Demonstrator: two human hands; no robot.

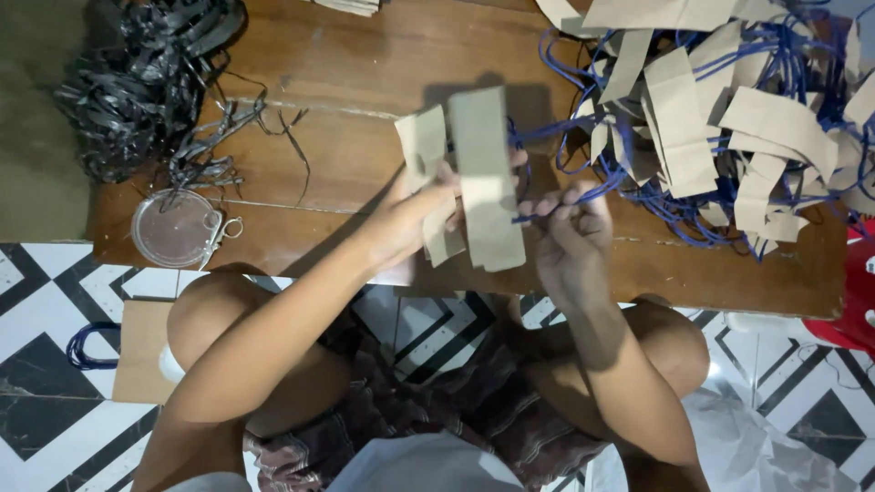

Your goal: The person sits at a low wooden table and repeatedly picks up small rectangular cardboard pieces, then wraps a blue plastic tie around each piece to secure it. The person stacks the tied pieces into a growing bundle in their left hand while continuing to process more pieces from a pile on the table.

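My left hand point(412, 219) holds up a few brown paper strips point(486, 173), the longest one upright in front of the fingers. My right hand point(572, 232) pinches a blue cord point(551, 208) that runs off to the right into a heap of brown paper strips with blue cords point(729, 118). Both hands are over the low wooden table point(365, 73), close together. My knees show below the table's near edge.
A tangle of black plastic strips point(146, 73) fills the table's left end. A clear round lid point(173, 228) and small scissors point(223, 230) lie by it. A brown paper bag with a blue handle point(137, 351) rests on the tiled floor. Something red point(857, 292) sits at right.
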